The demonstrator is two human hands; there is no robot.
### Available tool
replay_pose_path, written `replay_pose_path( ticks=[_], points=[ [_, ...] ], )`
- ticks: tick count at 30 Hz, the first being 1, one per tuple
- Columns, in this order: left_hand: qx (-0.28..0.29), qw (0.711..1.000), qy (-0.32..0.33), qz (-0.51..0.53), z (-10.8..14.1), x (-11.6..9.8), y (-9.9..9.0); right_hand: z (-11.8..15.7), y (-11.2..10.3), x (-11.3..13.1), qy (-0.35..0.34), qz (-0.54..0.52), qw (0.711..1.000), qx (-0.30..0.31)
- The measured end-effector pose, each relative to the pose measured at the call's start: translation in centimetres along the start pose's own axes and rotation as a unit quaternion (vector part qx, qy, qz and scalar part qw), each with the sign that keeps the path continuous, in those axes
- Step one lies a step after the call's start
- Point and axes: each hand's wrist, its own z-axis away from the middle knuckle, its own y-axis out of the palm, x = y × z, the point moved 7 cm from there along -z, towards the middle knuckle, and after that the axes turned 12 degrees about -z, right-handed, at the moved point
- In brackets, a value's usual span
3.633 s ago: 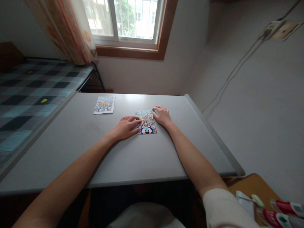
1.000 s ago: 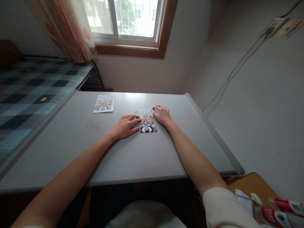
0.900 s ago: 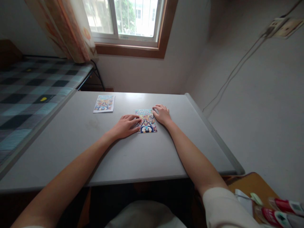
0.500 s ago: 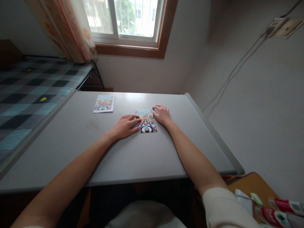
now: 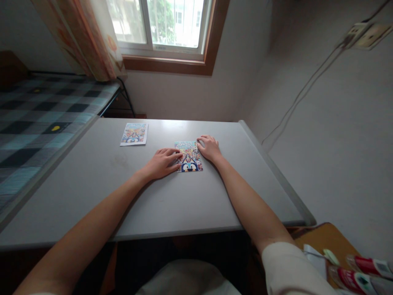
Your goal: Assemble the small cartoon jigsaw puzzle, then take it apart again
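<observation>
A small jigsaw puzzle (image 5: 190, 157) lies flat on the table, its pieces joined into a colourful picture with a blue cartoon dog face at the near edge. My left hand (image 5: 165, 163) rests at its left side, fingers apart, thumb and fingertips touching the edge. At the upper right corner, my right hand (image 5: 209, 147) lies on the tabletop with fingers stretched out and slightly bent, its thumb side against the puzzle. A printed picture sheet (image 5: 134, 134) showing a similar image lies farther back to the left, apart from both hands.
The grey-white table (image 5: 153, 217) has raised side edges. To the left stands a bed with a checked cover (image 5: 46, 110). A wooden stool (image 5: 334, 237) at the lower right holds bottles with red labels (image 5: 350, 279). A cable (image 5: 297, 98) hangs along the right wall.
</observation>
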Motion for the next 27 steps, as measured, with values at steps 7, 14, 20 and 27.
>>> replay_pose_path(
  ticks=[7, 14, 20, 27],
  points=[
    [0.001, 1.0, -0.004, 0.003, 0.02, 0.02, -0.01, 0.01, -0.05, 0.05, -0.002, -0.001, 1.0, -0.003],
    [0.005, 1.0, -0.005, 0.001, 0.03, -0.04, -0.05, 0.09, -0.19, 0.22, 0.002, 0.0, 1.0, 0.001],
    [0.008, 1.0, -0.008, 0.008, 0.0, 0.04, 0.01, 0.08, -0.2, 0.19, 0.004, -0.002, 1.0, 0.001],
    [0.005, 1.0, -0.005, 0.005, -0.02, -0.05, -0.01, 0.09, -0.12, 0.18, 0.004, 0.002, 1.0, 0.003]
  ],
)
